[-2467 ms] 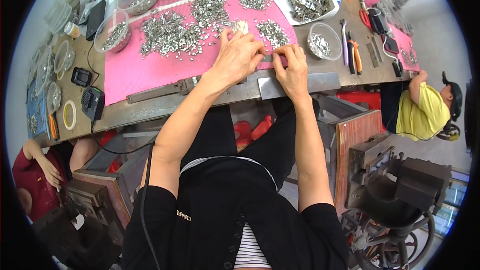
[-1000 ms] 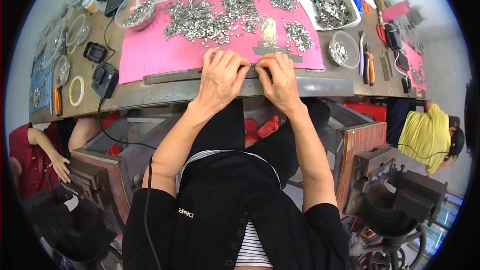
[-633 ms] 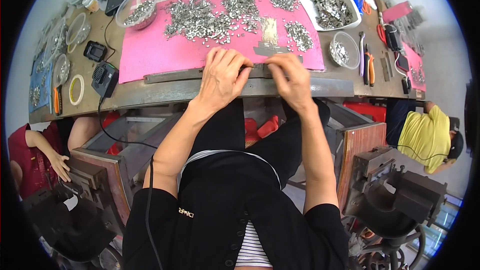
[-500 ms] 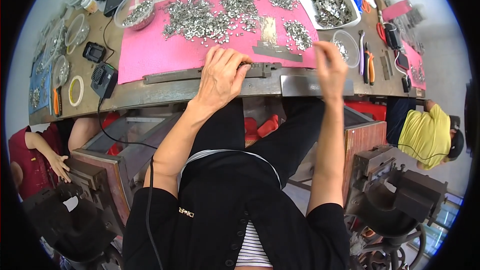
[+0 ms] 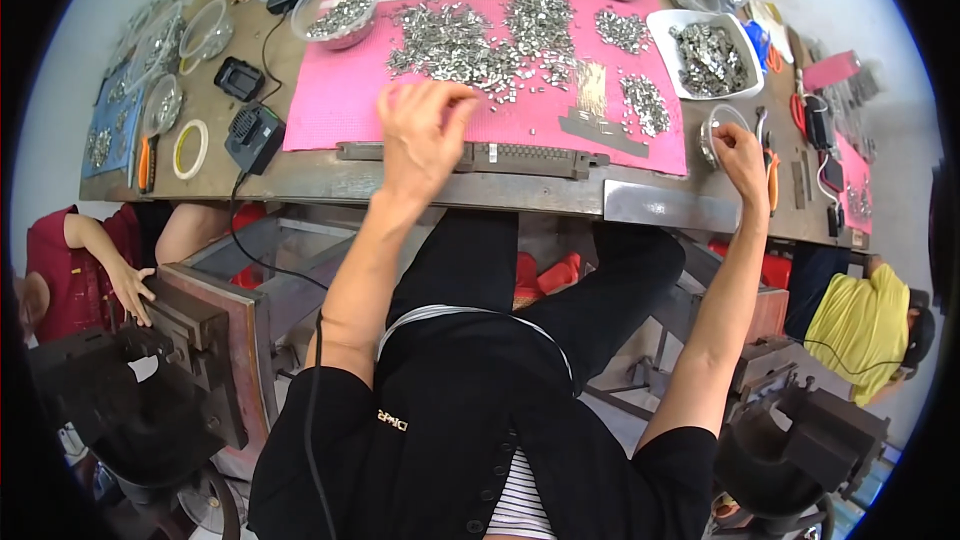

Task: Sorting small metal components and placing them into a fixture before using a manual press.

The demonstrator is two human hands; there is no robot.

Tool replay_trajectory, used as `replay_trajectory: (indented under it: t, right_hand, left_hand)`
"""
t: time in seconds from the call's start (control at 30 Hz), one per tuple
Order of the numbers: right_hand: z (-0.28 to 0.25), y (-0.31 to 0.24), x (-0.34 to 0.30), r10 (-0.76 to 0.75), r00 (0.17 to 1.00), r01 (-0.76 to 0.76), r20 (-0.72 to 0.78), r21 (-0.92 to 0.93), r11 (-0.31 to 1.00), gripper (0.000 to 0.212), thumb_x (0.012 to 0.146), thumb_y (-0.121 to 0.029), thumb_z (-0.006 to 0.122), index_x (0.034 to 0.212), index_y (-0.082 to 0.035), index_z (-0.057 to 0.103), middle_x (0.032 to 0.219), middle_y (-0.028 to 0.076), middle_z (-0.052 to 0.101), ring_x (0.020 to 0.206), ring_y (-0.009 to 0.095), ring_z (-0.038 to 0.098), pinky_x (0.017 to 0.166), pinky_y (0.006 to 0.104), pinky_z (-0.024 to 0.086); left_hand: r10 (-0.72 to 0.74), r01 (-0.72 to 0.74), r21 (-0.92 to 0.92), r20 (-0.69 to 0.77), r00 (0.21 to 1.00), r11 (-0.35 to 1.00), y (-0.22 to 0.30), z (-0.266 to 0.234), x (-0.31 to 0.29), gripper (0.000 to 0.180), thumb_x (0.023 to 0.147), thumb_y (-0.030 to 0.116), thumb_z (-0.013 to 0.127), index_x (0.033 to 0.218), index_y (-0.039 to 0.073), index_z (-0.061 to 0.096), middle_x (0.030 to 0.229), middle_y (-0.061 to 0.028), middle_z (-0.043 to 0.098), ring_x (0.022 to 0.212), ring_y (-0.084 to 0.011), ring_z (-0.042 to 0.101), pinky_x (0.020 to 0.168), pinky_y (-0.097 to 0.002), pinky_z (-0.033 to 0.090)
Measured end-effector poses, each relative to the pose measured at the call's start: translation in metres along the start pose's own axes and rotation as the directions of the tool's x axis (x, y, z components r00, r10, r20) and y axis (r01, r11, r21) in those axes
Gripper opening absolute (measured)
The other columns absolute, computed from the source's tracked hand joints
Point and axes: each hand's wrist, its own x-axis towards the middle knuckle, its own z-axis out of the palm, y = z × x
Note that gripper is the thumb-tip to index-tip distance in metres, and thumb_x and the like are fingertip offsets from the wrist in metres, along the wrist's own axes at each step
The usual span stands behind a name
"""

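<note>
Overhead, as seen from the head camera:
Left hand: the left hand (image 5: 422, 130) hovered over the near part of the pink mat (image 5: 330, 105), fingers loosely spread and curled, gripping nothing that could be made out.
Right hand: the right hand (image 5: 740, 145) was out to the right, fingers curled together at the rim of a small clear round dish (image 5: 715, 130); whether it pinched a piece could not be told.
Metal pieces: a wide scatter of small silvery metal pieces (image 5: 470, 40) lay on the mat just beyond the left fingertips, with a smaller heap (image 5: 645, 105) between the two hands, nearer the right.
Dark metal bar: a long toothed bar (image 5: 520, 157) lay along the near edge of the mat, just beside the left hand and well left of the right.
White tray: a white tray (image 5: 745, 45) holding more metal parts sat beyond the right hand.
Clear bowl: a clear bowl (image 5: 338, 15) of pieces stood beyond and left of the left hand.
Tape roll: a tape roll (image 5: 190, 148) lay far to the left of the left hand.
Others: a person in red (image 5: 70, 260) worked at the lower left, a person in yellow (image 5: 860, 325) at the lower right.
</note>
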Motion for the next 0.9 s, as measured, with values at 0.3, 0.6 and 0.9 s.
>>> replay_trajectory:
  t: [0.3, 0.6, 0.9]
  right_hand:
    - [0.010, -0.036, -0.023, -0.141, 0.879, 0.118, -0.456, -0.078, 0.990, 0.012, 0.092, -0.005, 0.068, 0.102, -0.001, 0.073, 0.090, 0.014, 0.069, 0.076, 0.024, 0.069, 0.069, 0.0330, 0.053]
    - [0.088, -0.124, -0.059, -0.300, 0.909, 0.353, -0.288, 0.154, 0.923, 0.011, 0.086, -0.003, 0.074, 0.097, -0.002, 0.072, 0.082, 0.010, 0.062, 0.073, 0.023, 0.064, 0.066, 0.0343, 0.051]
    - [0.081, -0.120, -0.068, -0.165, 0.947, 0.270, -0.276, 0.402, 0.875, 0.014, 0.089, 0.001, 0.072, 0.102, -0.001, 0.072, 0.086, 0.007, 0.064, 0.072, 0.014, 0.062, 0.068, 0.0277, 0.050]
  left_hand:
    - [0.036, -0.068, 0.166, 0.186, 0.982, 0.984, -0.028, -0.005, 0.016, 0.012, 0.089, 0.024, 0.074, 0.097, 0.014, 0.076, 0.091, -0.0001, 0.067, 0.095, -0.0196, 0.062, 0.107, -0.0470, 0.029]
    - [0.083, -0.112, 0.207, 0.142, 0.986, 0.972, -0.031, 0.002, 0.021, 0.006, 0.086, 0.017, 0.073, 0.091, 0.014, 0.073, 0.089, -0.0021, 0.065, 0.092, -0.0233, 0.060, 0.102, -0.0499, 0.033]
    - [0.150, -0.200, 0.274, 0.191, 0.970, 0.941, -0.034, 0.002, 0.022, 0.008, 0.091, 0.016, 0.070, 0.096, 0.010, 0.069, 0.091, -0.0032, 0.064, 0.091, -0.0240, 0.059, 0.105, -0.0515, 0.031]
